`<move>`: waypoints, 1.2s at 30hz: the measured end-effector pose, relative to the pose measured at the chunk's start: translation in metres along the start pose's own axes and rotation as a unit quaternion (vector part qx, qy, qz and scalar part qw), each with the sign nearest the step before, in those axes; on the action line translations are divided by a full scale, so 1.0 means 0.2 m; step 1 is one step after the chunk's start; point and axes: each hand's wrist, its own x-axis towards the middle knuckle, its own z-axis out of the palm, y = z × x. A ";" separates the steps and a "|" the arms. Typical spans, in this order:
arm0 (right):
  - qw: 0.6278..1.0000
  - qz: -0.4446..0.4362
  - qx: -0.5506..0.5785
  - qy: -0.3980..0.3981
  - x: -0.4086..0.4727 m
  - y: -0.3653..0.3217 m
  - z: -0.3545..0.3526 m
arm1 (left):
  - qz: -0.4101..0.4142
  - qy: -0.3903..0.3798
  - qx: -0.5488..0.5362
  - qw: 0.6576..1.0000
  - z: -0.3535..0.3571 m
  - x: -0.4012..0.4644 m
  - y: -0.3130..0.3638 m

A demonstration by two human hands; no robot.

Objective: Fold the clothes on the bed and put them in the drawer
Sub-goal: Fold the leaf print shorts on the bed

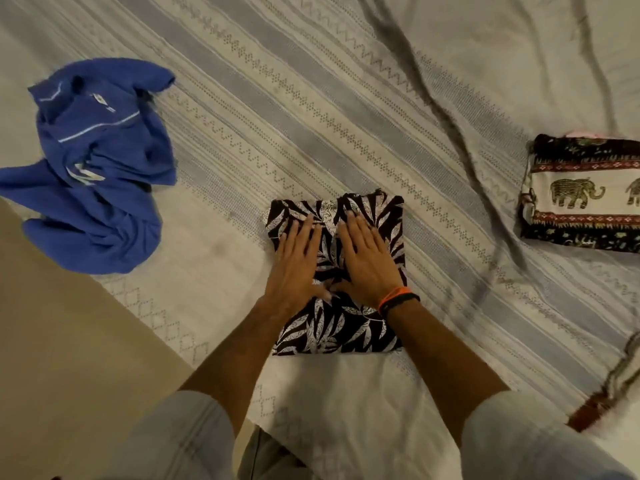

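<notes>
A black garment with a white leaf print (337, 336) lies folded into a rectangle on the bed, right in front of me. My left hand (298, 261) and my right hand (367, 258) both press flat on its upper half, fingers straight and side by side. An orange and a black band sit on my right wrist. A crumpled blue garment (97, 168) lies unfolded at the left. A folded cloth with an elephant print (585, 195) rests at the right edge.
The bed is covered by a cream and grey-blue striped bedspread (311, 116) with creases running down its right side. The tan floor (52, 341) shows at the lower left beyond the bed's edge. No drawer is in view.
</notes>
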 end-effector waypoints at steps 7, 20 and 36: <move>0.994 0.105 -0.018 -0.035 0.04 0.17 0.08 | -0.072 -0.041 0.108 0.991 0.09 0.09 -0.13; 0.996 0.051 -0.023 0.067 -0.09 0.01 0.17 | -0.020 0.051 0.040 0.998 0.15 -0.05 -0.06; 0.983 0.066 0.151 0.077 -0.39 0.00 0.32 | -0.080 0.079 -0.076 0.991 0.35 -0.31 -0.02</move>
